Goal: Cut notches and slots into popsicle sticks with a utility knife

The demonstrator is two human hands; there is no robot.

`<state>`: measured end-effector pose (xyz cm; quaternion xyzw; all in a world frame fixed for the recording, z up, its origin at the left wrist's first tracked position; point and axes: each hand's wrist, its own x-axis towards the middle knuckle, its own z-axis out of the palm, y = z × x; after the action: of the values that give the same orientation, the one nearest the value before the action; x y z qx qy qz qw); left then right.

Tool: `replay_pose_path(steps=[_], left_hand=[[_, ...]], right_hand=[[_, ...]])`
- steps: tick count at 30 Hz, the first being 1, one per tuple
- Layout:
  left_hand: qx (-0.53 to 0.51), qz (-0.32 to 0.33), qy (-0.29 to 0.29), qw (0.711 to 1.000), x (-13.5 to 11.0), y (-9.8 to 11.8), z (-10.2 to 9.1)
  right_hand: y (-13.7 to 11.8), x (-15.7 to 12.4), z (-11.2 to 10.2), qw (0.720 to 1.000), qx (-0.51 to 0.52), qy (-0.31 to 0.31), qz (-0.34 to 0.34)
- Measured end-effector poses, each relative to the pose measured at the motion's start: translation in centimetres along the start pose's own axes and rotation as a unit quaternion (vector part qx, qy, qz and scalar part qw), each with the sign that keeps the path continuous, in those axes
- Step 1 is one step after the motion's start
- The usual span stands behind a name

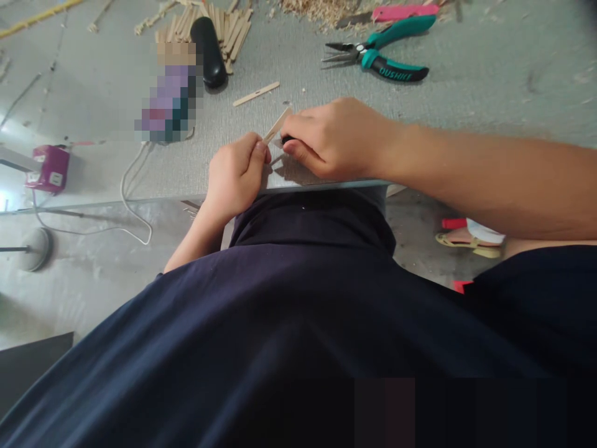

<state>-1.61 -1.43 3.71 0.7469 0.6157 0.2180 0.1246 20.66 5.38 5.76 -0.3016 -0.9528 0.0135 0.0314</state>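
Note:
My left hand [237, 171] is closed on one end of a pale wooden craft stick [277, 124] near the table's front edge. The stick points up and to the right, with a dark notch or slot along it. Wrapped in my right hand [336, 137] is a knife [286, 140]; only a bit of its black handle and a short greyish blade show beside the stick. The rest of the knife is hidden by my fingers. Just beyond my hands lies another craft stick [256, 94], also with a small dark slot in its middle.
Teal-handled needle-nose pliers [373, 53] lie open beyond my right hand, near a pink-handled tool [405, 12] and wood shavings [317, 7]. Far left are piled craft sticks [237, 31], a black case [208, 53], a blurred-out object with a white cable [124, 186], and a purple box [51, 168].

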Motion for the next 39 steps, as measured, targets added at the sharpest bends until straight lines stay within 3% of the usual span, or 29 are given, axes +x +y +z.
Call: replay_pose_path(steps=[8,13,21,25,32,39], left_hand=[[0.054,-0.007,0.008,0.998,0.1,0.0,0.4],[0.099,-0.036,-0.016,0.994,0.4,0.6,0.6],[0.092,0.009,0.019,0.996,0.3,-0.3,1.4],[0.096,0.012,0.004,0.995,0.3,-0.2,1.5],[0.119,-0.054,0.0,0.991,0.2,1.1,1.4],[0.118,-0.057,-0.002,0.991,0.2,1.1,1.5]], right_hand=[[-0.2,-0.2,0.3,0.999,-0.027,-0.022,0.017],[-0.4,-0.2,0.4,0.997,-0.016,-0.006,0.073],[-0.4,-0.3,0.3,0.998,-0.019,-0.006,0.06],[-0.7,-0.2,-0.1,0.996,-0.055,-0.03,0.061],[-0.9,-0.3,-0.7,0.995,-0.078,-0.043,0.042],[-0.7,-0.2,-0.3,0.995,-0.081,-0.037,0.034]])
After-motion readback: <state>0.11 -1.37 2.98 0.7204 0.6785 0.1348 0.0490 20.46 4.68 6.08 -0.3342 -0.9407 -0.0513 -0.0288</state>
